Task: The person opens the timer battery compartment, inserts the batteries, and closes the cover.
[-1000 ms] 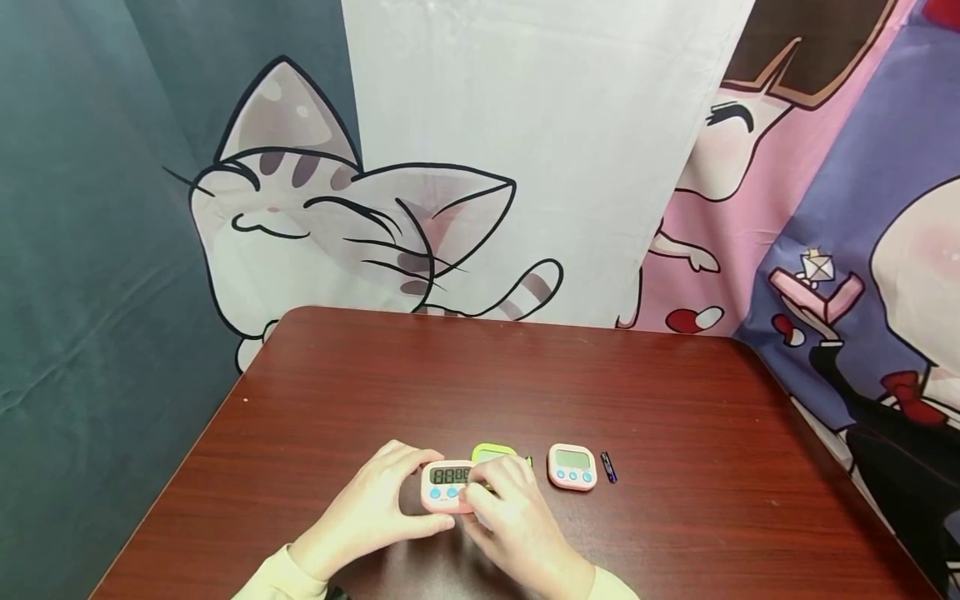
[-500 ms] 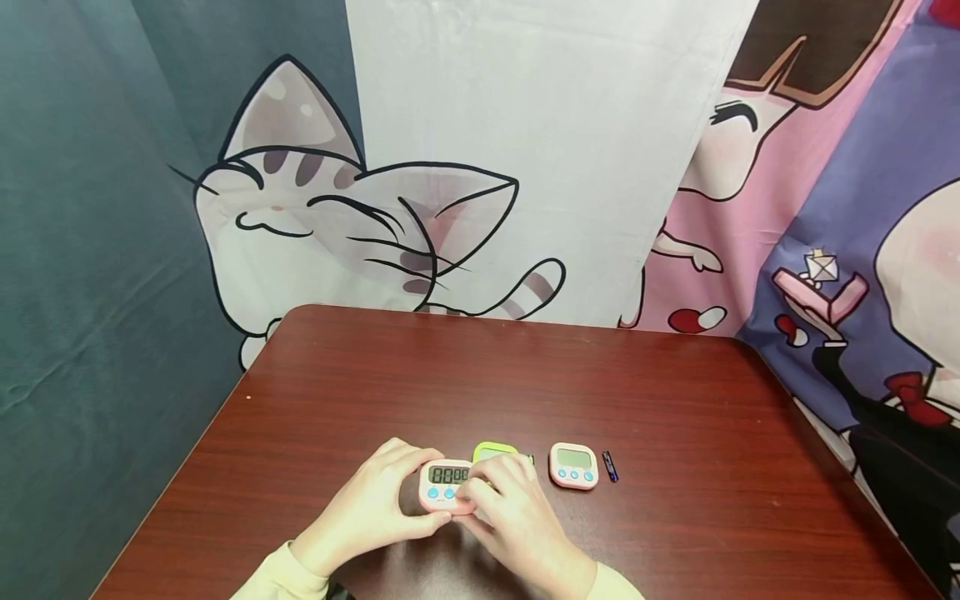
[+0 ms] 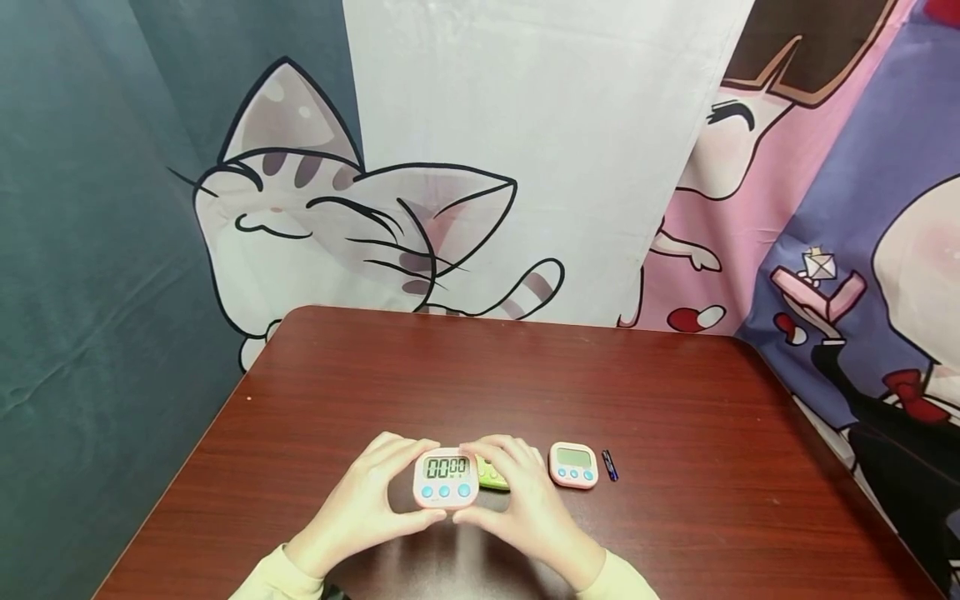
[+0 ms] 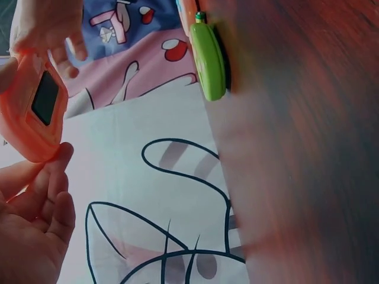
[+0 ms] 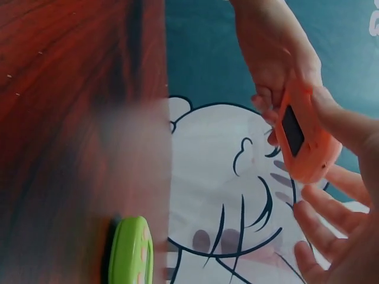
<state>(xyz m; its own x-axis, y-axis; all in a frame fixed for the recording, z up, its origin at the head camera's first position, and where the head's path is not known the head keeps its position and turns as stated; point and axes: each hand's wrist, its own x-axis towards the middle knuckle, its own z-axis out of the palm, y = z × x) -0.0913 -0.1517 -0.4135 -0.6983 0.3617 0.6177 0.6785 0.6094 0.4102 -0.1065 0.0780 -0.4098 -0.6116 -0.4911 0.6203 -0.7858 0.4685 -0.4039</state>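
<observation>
A pink and white kitchen timer is held up above the table, its lit screen reading zeros over a row of blue buttons. My left hand pinches its left side between thumb and fingers. On the opposite side, my right hand holds the edge the same way. Both wrist views show the timer's orange-looking back with a dark rectangle on it. Behind the right fingers lies a green timer, partly hidden in the head view; the left wrist view shows this green timer edge-on.
To the right, a second pink timer lies face up with a blank screen. Beside it are small dark batteries. The brown wooden table ends at a cloth backdrop printed with cartoon figures.
My right fingers have left the timer's front for its right edge, uncovering the whole face. The timer has risen slightly and tilted toward the head camera. Its digits now clearly read zeros.
</observation>
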